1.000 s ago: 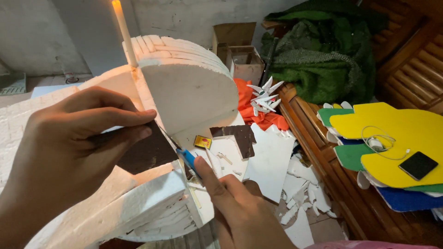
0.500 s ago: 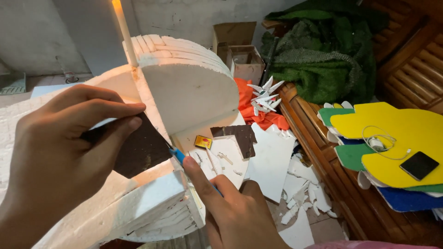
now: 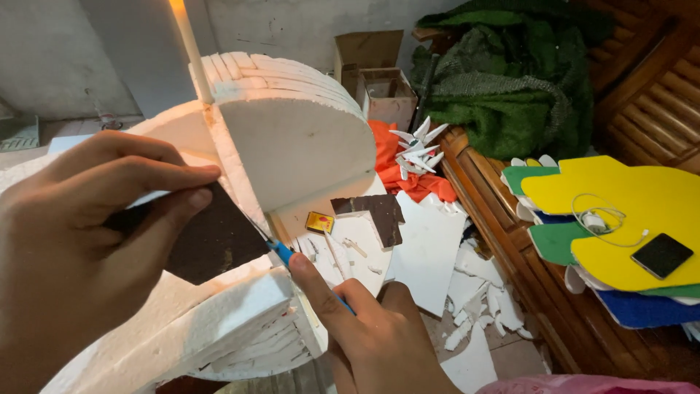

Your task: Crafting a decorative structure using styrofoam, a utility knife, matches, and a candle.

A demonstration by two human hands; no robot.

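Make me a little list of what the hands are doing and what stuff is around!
left hand: pinches a dark brown sheet against the white foam block
right hand: holds a blue-handled knife, tip at the foam
floor: white foam scraps, orange cloth
bench: yellow foam cutout with a black phone and white cable
behind: cardboard box, green fabric

The stacked foam block (image 3: 292, 138) is plain white, the sheet (image 3: 215, 241) against it dark brown, and the knife handle (image 3: 283, 253) bright blue. Yellow (image 3: 620, 193), green (image 3: 554, 241) and blue (image 3: 642, 308) foam cutouts overlap; an orange cloth (image 3: 394, 168) lies beside green netting (image 3: 503, 95).
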